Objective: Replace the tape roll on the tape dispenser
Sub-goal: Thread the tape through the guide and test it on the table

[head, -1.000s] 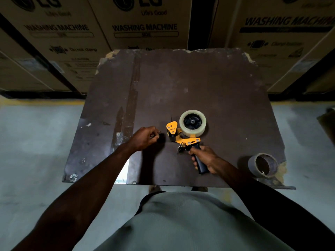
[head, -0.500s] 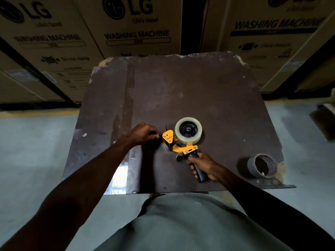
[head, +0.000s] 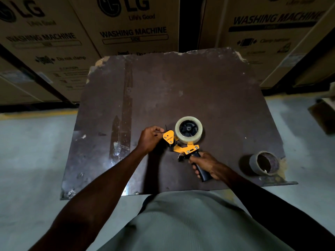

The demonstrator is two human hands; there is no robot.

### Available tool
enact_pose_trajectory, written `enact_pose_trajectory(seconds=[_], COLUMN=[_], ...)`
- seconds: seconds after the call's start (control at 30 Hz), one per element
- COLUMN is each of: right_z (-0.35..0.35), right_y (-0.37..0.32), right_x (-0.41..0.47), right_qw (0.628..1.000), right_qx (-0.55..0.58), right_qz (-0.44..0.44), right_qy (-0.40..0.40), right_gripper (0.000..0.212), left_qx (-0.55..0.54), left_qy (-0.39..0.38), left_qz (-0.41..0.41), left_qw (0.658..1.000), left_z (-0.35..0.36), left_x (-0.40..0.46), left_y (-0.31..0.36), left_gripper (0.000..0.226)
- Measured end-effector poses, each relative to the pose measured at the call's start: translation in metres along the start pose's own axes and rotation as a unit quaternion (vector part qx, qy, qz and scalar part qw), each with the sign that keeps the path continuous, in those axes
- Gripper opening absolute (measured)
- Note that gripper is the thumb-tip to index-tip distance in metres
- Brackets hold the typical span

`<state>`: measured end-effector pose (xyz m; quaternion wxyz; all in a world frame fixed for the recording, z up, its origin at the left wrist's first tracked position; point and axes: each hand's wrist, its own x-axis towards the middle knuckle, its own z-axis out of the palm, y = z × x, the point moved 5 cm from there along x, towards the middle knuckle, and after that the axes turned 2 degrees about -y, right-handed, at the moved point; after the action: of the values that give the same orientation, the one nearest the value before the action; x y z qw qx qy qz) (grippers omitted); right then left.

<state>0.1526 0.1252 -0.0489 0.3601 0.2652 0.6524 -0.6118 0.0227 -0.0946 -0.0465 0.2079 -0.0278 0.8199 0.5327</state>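
A yellow tape dispenser (head: 183, 146) lies on the dark brown table (head: 181, 91), with a clear tape roll (head: 188, 130) seated on its black hub. My right hand (head: 205, 164) is wrapped around the dispenser's black handle. My left hand (head: 149, 138) sits just left of the dispenser's yellow front plate, its fingers pinched together at the plate's edge; what they pinch is too small to tell. A bare brown cardboard core (head: 263, 163) stands at the table's near right corner.
Large cardboard washing-machine boxes (head: 134, 24) stand stacked behind the table. Grey concrete floor (head: 32, 151) lies on both sides, with a yellow line along the left. The table's edges are chipped at the far corners.
My left hand has moved right, closer to the dispenser's front plate. The right hand keeps its hold on the handle. The camera view has shifted slightly.
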Motion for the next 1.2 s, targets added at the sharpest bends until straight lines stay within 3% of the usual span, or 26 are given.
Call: enact_pose_trajectory(seconds=[0.13, 0.27, 0.4, 0.5, 0.8, 0.87, 0.97, 1.1, 1.2], right_z=[0.002, 0.003, 0.003, 0.004, 0.000, -0.006, -0.023, -0.049, -0.061], right_y=[0.000, 0.002, 0.003, 0.003, -0.001, -0.004, -0.024, -0.074, -0.110], right_x=[0.000, 0.002, 0.003, 0.001, -0.007, -0.007, -0.010, -0.032, -0.030], right_qw=[1.000, 1.000, 1.000, 0.999, 1.000, 0.998, 0.962, 0.895, 0.854], right_qx=[0.010, 0.007, 0.020, 0.028, 0.014, -0.051, -0.260, -0.413, -0.453], right_qz=[-0.002, 0.004, 0.004, 0.006, 0.003, -0.014, -0.042, -0.061, -0.143], right_qy=[0.007, 0.013, 0.017, 0.014, -0.009, 0.017, 0.074, 0.159, 0.213], right_gripper=[0.013, 0.013, 0.010, 0.010, 0.009, 0.026, 0.055, 0.046, 0.029], left_qx=[-0.073, -0.151, -0.202, -0.232, -0.264, -0.265, -0.268, -0.272, -0.274], left_qy=[0.046, 0.047, 0.078, 0.118, 0.103, 0.107, 0.114, 0.119, 0.125], left_qz=[-0.039, -0.065, -0.064, -0.083, -0.119, -0.124, -0.125, -0.122, -0.118], left_qw=[0.996, 0.985, 0.974, 0.962, 0.951, 0.950, 0.948, 0.947, 0.946], left_z=[0.004, 0.009, 0.025, 0.031, 0.030, 0.031, 0.032, 0.033, 0.033], left_x=[-0.003, -0.016, -0.029, -0.032, -0.029, -0.029, -0.029, -0.030, -0.032], left_y=[-0.012, -0.011, -0.003, -0.003, -0.002, -0.002, -0.003, -0.004, -0.001], left_gripper=[0.005, 0.046, 0.016, 0.021, 0.016, 0.017, 0.021, 0.025, 0.023])
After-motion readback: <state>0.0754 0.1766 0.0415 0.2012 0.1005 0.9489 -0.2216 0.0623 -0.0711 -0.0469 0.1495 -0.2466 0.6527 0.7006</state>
